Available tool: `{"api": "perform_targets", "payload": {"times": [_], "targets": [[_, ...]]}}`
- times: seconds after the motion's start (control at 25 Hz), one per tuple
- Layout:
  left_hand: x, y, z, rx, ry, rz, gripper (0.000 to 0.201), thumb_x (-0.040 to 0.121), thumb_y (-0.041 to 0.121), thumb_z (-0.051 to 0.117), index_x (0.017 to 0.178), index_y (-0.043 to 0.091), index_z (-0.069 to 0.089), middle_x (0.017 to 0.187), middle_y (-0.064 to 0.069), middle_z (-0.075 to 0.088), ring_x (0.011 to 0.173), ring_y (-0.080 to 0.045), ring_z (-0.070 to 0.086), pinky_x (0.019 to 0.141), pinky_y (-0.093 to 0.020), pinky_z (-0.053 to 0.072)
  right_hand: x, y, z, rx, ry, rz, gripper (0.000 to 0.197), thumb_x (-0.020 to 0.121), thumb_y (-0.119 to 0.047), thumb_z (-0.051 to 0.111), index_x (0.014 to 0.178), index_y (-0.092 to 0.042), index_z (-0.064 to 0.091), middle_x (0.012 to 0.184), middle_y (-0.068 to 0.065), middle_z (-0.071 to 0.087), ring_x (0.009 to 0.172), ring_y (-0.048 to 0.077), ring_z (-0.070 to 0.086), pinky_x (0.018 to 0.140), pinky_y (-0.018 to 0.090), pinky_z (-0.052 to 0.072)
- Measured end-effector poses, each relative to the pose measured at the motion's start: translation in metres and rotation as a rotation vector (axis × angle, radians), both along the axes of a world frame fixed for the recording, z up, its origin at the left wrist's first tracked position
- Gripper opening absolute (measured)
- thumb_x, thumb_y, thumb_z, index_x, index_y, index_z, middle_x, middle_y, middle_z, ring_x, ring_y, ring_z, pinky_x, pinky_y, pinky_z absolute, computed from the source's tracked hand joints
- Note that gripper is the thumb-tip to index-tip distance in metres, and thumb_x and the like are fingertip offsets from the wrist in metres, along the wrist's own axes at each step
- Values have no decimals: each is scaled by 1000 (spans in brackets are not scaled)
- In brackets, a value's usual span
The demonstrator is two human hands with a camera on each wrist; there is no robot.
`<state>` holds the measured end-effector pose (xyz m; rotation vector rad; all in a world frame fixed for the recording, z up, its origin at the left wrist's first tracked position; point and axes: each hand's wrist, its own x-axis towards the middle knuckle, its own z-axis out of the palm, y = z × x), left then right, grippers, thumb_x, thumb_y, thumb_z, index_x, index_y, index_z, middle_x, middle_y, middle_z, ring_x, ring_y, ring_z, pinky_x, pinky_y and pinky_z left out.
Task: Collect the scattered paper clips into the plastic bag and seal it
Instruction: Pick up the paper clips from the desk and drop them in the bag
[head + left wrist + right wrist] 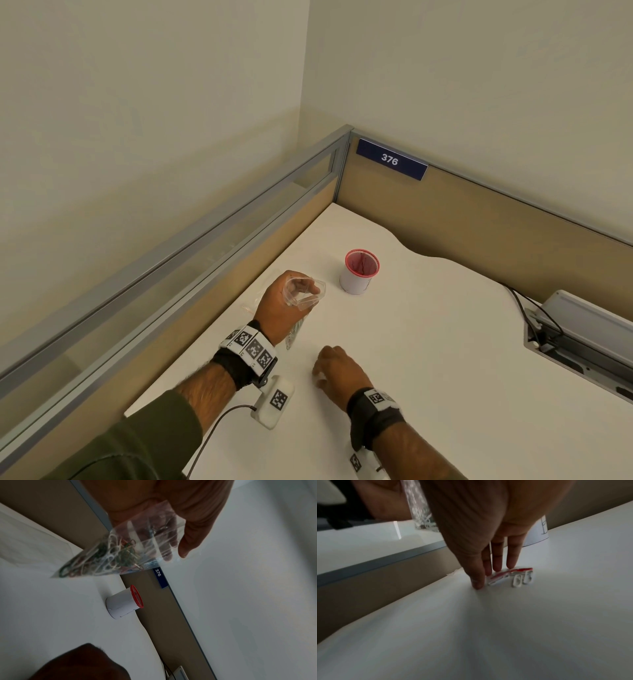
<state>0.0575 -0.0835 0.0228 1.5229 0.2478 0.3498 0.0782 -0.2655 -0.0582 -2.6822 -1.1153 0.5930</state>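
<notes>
My left hand [287, 301] holds a clear plastic bag [303, 294] above the white table, its mouth held wide by the fingers. In the left wrist view the plastic bag [123, 545] hangs from the hand with several coloured paper clips [102, 559] piled in its lower corner. My right hand [337, 371] is lower on the table, fingers straight and pointing down. In the right wrist view its fingertips [477, 584] touch the table beside a small cluster of red and white paper clips [511, 576]; none is pinched.
A white cup with a red mesh rim [359, 272] stands behind the hands. A second flat plastic bag [253, 305] lies by the left table edge. Partition walls [239, 253] bound the left and back. A cable box [579, 339] is set into the table at the right.
</notes>
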Motion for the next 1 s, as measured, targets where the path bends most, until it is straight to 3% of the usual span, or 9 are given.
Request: {"api": "perform_targets", "payload": {"times": [0.12, 0.2, 0.32, 0.4, 0.52, 0.76, 0.88, 1.0], "targets": [[0, 5, 2, -6, -8, 11, 31, 80, -3, 78, 107, -2, 62, 105, -14, 72, 104, -23, 70, 93, -36, 57, 3, -14, -5, -31, -74, -3, 20, 91, -15, 47, 98, -13, 66, 108, 5, 58, 104, 25, 51, 82, 34, 48], [-1, 7, 2, 2, -13, 5, 30, 80, -3, 78, 106, -1, 63, 104, -9, 73, 105, -23, 69, 94, -36, 57, 10, -31, -5, -38, -78, -47, 20, 93, -16, 46, 98, -14, 65, 108, 4, 59, 105, 24, 52, 82, 32, 47], [-2, 7, 0, 8, -6, -3, 31, 81, 0, 79, 107, 2, 63, 103, -6, 73, 104, -21, 70, 94, -37, 58, 20, -58, -1, 42, -3, -220, 19, 92, -21, 55, 106, -21, 67, 108, -5, 59, 107, 18, 56, 88, 24, 44], [-2, 5, -1, 10, 2, -5, 31, 81, 1, 79, 107, 3, 63, 104, -8, 73, 105, -22, 69, 95, -39, 57, 21, -79, 2, 86, 46, -308, 31, 87, -25, 64, 118, -25, 63, 111, -10, 54, 111, 16, 55, 93, 21, 42], [-1, 3, -6, 26, 11, -7, 31, 81, 1, 78, 108, 2, 63, 105, -12, 73, 106, -26, 68, 96, -42, 56, 14, -91, 3, -45, 95, -248, 51, 83, -27, 69, 131, -21, 52, 124, -2, 48, 117, 20, 47, 101, 28, 41], [-1, -4, -4, 13, 7, -17, 31, 82, 0, 78, 108, 2, 62, 105, -13, 73, 106, -28, 68, 96, -47, 56, -2, -53, -13, -9, 56, -429, 17, 91, -19, 54, 102, -11, 64, 105, 6, 52, 101, 28, 58, 86, 31, 47], [-1, -2, 0, 9, 2, -23, 29, 82, 0, 78, 107, 4, 63, 103, -9, 72, 103, -22, 68, 95, -42, 57, 5, -37, -15, 40, 62, -458, 21, 92, -20, 54, 108, -13, 66, 112, 8, 57, 102, 26, 59, 88, 28, 45], [-3, 0, 4, 26, 0, -19, 29, 82, 2, 78, 107, 4, 63, 102, -4, 72, 100, -12, 69, 92, -36, 57, 21, -41, -2, 72, 62, -389, 32, 90, -21, 59, 122, -19, 61, 121, 2, 56, 112, 20, 57, 94, 22, 42]]}}
